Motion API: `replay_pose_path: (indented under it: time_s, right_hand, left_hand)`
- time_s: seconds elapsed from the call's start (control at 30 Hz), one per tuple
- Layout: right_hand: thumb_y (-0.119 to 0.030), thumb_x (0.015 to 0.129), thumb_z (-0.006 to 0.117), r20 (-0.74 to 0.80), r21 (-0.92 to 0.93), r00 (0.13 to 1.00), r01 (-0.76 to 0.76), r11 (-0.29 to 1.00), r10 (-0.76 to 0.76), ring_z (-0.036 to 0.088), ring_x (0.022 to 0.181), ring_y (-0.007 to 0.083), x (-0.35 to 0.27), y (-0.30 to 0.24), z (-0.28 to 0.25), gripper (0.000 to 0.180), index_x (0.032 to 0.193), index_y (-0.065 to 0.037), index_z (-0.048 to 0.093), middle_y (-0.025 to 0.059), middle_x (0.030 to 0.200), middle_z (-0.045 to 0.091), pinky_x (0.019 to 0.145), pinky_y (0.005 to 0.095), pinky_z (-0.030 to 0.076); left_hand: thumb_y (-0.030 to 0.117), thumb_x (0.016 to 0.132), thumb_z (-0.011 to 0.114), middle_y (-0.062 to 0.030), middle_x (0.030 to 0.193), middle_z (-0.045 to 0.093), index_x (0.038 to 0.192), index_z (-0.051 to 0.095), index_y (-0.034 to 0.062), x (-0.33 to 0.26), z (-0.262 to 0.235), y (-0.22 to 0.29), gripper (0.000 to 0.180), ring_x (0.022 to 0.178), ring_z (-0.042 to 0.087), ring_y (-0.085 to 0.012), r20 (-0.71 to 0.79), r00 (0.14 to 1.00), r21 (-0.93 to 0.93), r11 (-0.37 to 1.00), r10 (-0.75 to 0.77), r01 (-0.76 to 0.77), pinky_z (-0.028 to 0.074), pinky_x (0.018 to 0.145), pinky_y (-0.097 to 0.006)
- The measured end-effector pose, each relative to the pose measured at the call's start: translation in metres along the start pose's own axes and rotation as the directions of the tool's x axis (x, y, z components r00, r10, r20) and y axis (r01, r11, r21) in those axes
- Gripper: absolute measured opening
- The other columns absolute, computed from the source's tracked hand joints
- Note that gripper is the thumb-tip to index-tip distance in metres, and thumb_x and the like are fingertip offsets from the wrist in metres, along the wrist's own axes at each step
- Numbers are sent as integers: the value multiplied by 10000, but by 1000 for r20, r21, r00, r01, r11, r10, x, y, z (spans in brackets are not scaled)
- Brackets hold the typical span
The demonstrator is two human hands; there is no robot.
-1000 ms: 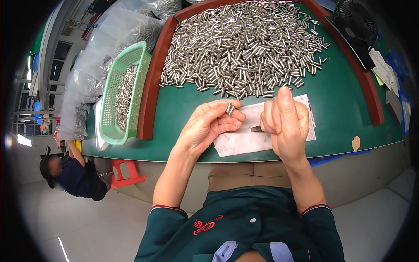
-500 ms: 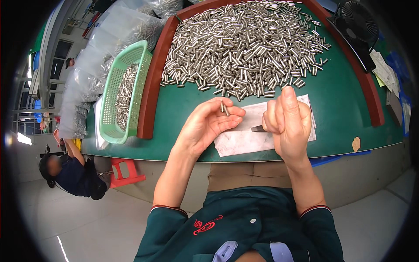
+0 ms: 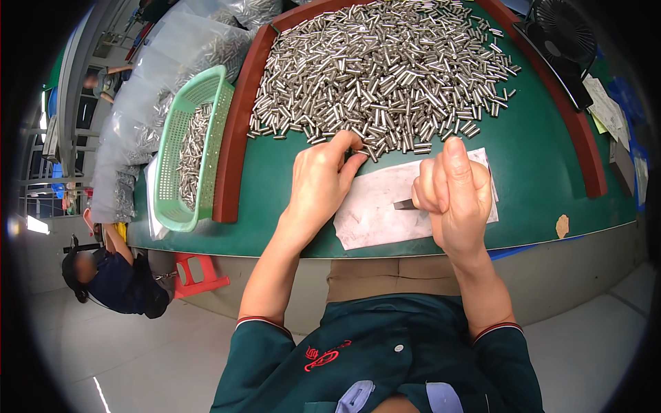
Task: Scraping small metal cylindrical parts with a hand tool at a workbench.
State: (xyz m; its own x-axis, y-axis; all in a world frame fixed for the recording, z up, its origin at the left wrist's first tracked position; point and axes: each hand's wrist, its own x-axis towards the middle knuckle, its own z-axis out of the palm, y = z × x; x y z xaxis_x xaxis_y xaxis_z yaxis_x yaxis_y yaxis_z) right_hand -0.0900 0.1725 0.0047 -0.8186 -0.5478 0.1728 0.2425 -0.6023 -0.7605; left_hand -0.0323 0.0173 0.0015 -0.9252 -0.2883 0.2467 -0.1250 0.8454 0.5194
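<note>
A large heap of short metal pins [image 3: 385, 76] lies on the green tabletop [image 3: 530, 179]. At its near edge, my left hand [image 3: 322, 172] is turned back-up, with thumb and forefinger closed round a pin; its other fingers and anything in the palm are hidden. My right hand [image 3: 456, 196] is held in a fist, thumb up, over the stained white paper [image 3: 382, 224]. Out of that fist sticks the flat, dark tip of a metal tool [image 3: 405, 204]; the rest of it is covered by my fingers.
Red-brown rails [image 3: 237, 151] border the heap. Left of it stands a green basket [image 3: 165, 186] of pins beside filled plastic bags [image 3: 131, 124]. A black fan [image 3: 561, 41] sits far right. A seated co-worker [image 3: 127, 279] is at the left, near a red stool [image 3: 200, 275].
My left hand has moved up to the heap's edge and turned over; the two pins that showed on its fingers are out of sight. My right hand has stayed in place with the tool.
</note>
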Motion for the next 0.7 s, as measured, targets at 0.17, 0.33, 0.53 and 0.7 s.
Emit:
replay_pose_path:
  time_s: [0.17,0.33,0.53,0.7]
  right_hand:
    - [-186,926,320,1,13,1000,-1,1000,1,254,391,54,1,0,-1,458,482,-78,297,-26,422,278,373,221,212]
    - [-186,926,322,-5,8,1000,-1,1000,1,251,386,56,0,1,-3,456,483,-79,299,-27,421,274,370,221,208]
    - [-190,926,321,-6,13,1000,-2,1000,2,255,380,59,1,1,-2,461,479,-81,297,-19,415,279,366,223,204]
    - [-192,926,321,-5,12,1000,-4,1000,4,257,379,58,1,1,-2,465,475,-83,293,-21,415,277,364,222,201]
  left_hand:
    - [49,702,626,-46,454,397,738,516,12,-7,-9,2,121,398,370,-155,79,995,-23,998,-64,66,331,420,-287]
    - [99,822,542,-27,679,492,822,503,32,-21,-14,-11,78,460,282,-18,510,852,-856,28,-117,516,220,396,-168]
    - [102,856,480,-55,699,508,942,530,15,-23,-11,-18,131,453,246,-14,583,808,-810,-140,-87,570,198,395,-151]
    - [128,871,455,-68,697,514,935,522,-9,-23,-9,-18,165,444,261,-15,579,810,-813,-135,-87,567,211,396,-151]
